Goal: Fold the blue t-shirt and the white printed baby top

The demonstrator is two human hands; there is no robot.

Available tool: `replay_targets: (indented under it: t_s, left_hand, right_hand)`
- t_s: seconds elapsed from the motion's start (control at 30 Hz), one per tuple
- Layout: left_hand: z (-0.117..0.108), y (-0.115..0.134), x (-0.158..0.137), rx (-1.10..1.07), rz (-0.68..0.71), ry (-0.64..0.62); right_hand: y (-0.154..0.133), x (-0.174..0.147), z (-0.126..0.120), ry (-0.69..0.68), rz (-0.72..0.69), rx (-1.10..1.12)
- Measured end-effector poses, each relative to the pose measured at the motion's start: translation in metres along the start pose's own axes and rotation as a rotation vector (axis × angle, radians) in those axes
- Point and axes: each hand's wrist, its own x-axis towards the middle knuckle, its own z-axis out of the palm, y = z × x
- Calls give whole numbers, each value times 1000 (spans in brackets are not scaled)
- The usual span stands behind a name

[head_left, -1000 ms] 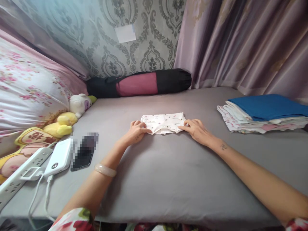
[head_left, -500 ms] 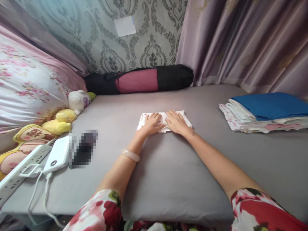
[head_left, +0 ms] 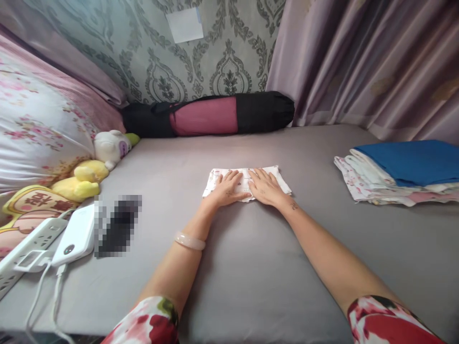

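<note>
A white folded cloth (head_left: 283,184) with small printed figures lies flat on the grey sheet (head_left: 247,267), near the middle of the view. My left hand (head_left: 228,188) rests palm down on its left half, fingers spread. On the right half lies my right hand (head_left: 266,186), also flat with its fingers stretched out. The two thumbs come close together near the cloth's lower edge. Part of the cloth is hidden under both hands.
At right sits a stack of folded fabrics (head_left: 376,184) topped by a blue cloth (head_left: 412,160). A black and pink roll bag (head_left: 204,116) lies against the wall. On the left are plush toys (head_left: 82,179), a power strip (head_left: 32,253), a white power bank (head_left: 75,234) with cables, and a blurred dark object (head_left: 118,227).
The camera view has shifted slightly. Both hands stay flat on the cloth; the right hand sits slightly lower on it, and the cloth remains folded.
</note>
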Motion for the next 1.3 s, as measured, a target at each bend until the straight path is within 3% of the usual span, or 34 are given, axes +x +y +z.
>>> replay_targets:
  t_s: [0.2,0.3,0.5,0.73,0.93,1.1,1.3]
  left_hand:
    - [-1,1,5,-90,17,166]
    - [5,2,8,21,-29,274]
    - [18,3,7,264,-91,142]
    - [15,6,6,311,-80,162]
    - [14,5,3,376,-117,331]
    - [15,3,2,392,-135,204]
    - [14,5,1,400,-148,184]
  right_hand:
    - [-9,5,-4,73,-70,15]
    - [-16,4,0,61,-120,12]
    - [-18,3,9,25,-120,-17]
    - [-15,5,6,-11,-111,3]
    - [-8,4,2,52,-10,-40]
    - [-6,2,7,3,15,-59]
    - [-7,2,8,15,11,-41]
